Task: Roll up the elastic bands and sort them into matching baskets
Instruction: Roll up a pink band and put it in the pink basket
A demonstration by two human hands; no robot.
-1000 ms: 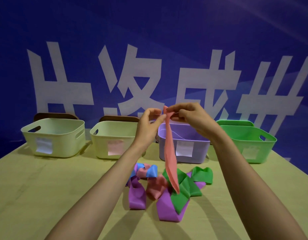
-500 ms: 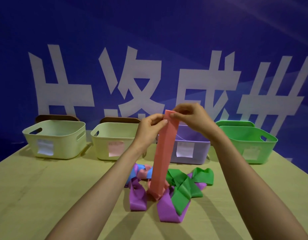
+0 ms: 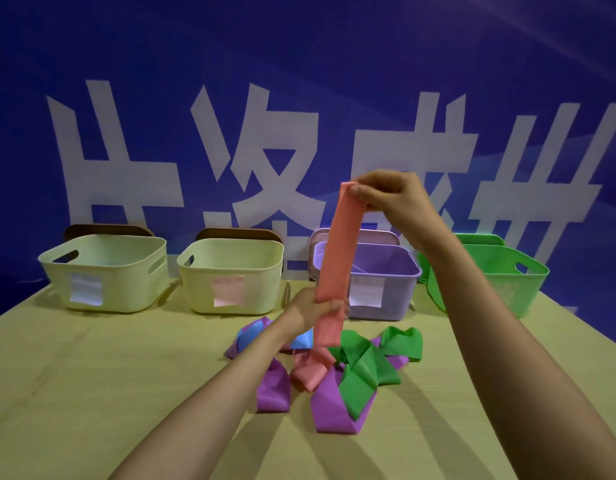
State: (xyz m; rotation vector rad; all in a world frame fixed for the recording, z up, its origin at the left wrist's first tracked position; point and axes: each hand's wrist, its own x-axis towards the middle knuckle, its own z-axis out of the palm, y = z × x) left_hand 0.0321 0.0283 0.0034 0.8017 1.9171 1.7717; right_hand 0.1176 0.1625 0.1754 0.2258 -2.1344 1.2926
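Observation:
A pink elastic band (image 3: 340, 244) hangs stretched upright above the table. My right hand (image 3: 391, 199) pinches its top end high up. My left hand (image 3: 318, 308) grips the same band lower down, just above the pile. Below lies a tangle of bands: purple (image 3: 329, 405), green (image 3: 363, 370), blue (image 3: 304, 339) and another pink piece (image 3: 308, 374). Along the back stand a cream basket with a white label (image 3: 103, 271), a cream basket with a pink label (image 3: 230, 275), a purple basket (image 3: 386, 282) and a green basket (image 3: 490, 275).
The baskets line the far edge of the wooden table (image 3: 91, 393), in front of a blue wall banner with large white characters (image 3: 258, 150). Two brown chair backs (image 3: 107, 230) show behind the cream baskets. Bare tabletop lies left and right of the band pile.
My left hand slid down the pink band from its top to near the pile. My right hand lifted the top end higher, so the band now hangs long and taut.

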